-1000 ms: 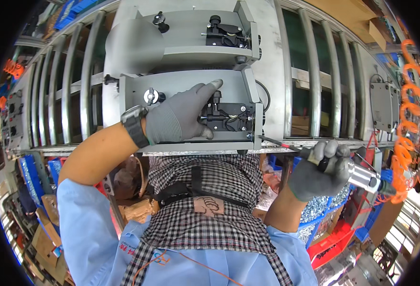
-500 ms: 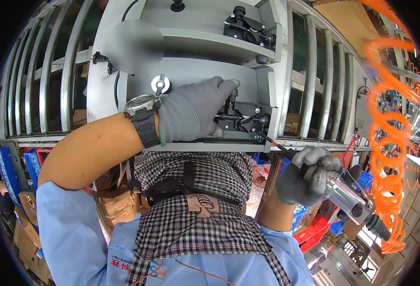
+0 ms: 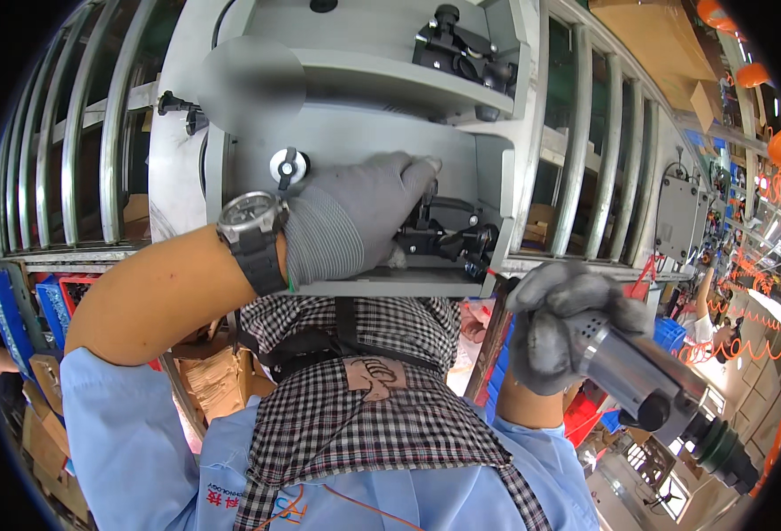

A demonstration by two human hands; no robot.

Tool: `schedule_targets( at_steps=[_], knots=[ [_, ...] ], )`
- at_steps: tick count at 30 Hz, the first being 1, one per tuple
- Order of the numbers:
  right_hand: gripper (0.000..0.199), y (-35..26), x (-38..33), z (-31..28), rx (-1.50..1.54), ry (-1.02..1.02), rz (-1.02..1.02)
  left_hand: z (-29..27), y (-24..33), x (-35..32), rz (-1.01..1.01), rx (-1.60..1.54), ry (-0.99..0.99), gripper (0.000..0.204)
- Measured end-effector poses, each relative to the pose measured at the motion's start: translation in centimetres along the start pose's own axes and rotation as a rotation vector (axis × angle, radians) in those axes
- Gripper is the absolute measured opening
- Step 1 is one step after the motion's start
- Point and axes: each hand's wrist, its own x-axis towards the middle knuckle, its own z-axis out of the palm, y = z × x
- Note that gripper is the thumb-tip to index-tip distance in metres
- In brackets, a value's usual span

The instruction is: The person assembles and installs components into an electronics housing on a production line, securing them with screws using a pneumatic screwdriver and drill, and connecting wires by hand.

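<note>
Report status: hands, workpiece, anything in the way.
Right hand gripping silver power tool. Left hand over black mechanism, partly covering it. Mechanism sits inside gray housing.

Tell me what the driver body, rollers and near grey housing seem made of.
Driver body: likely metal, satin silver, going by its sheen. Rollers: apparently bare metal, smooth, with bright streaked reflections. Near grey housing: probably painted sheet metal, matte, from its even colour and thin edges.
</note>
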Motion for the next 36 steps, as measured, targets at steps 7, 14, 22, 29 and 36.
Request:
schedule_targets(
  at_steps=[7,14,22,29,36],
  knots=[
    [0.065,-0.7,-0.9,0.5,-0.161,-0.002,0.083,-0.1,0.2,-0.1,0.004,0.001,0.047,0.080],
    [0.080,-0.4,-0.1,-1.4,-0.076,-0.093,0.104,-0.5,0.2,0.1,-0.029,-0.005,-0.015,0.091],
    [0.030,-2.1,2.4,2.2,0.118,0.177,0.089,-0.8,0.0,0.9,0.033,-0.041,0.039,0.089],
    [0.078,3.4,2.2,4.4,0.018,0.157,-0.094,-1.4,-0.2,0.8,-0.042,0.007,-0.031,0.090],
    [0.027,3.1,1.2,4.3,-0.020,0.172,0.043,-1.2,-0.5,0.7,-0.037,0.011,-0.029,0.084]
  ],
)
